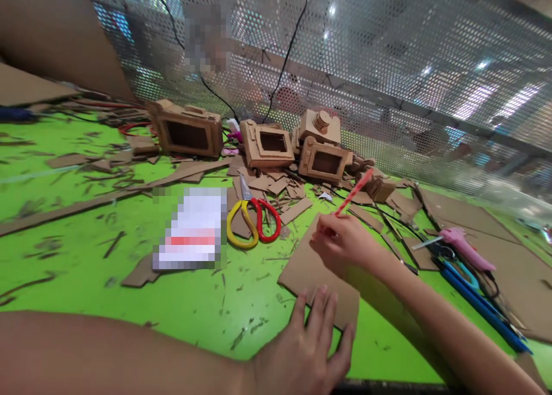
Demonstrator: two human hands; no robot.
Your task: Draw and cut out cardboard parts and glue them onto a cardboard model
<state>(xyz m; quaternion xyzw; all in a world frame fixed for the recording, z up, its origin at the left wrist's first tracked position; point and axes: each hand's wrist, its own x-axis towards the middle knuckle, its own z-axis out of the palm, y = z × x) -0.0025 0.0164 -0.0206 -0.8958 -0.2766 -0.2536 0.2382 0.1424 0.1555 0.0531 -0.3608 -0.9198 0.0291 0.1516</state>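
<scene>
A red pencil (355, 191) with a pale pattern is pinched in my right hand (350, 241), its upper end sticking up and away. That hand is over the far part of a flat rectangular cardboard piece (302, 264), and the pencil's tip is hidden by the fingers. My left hand (304, 346) lies open with its fingers spread, its fingertips on the cardboard's near edge. Left of the cardboard are scissors (248, 225) with one yellow and one red handle, blades pointing away. Beyond them lie small cardboard scraps (282, 186).
Cardboard camera models (190, 131) stand along the back, before a perforated metal screen (388, 79). A blurred-out white paper (194, 225) lies left. At right are a pink glue gun (468, 250), a blue tool (483, 309) and large cardboard sheets (474, 214). Scraps litter the green table (185, 309).
</scene>
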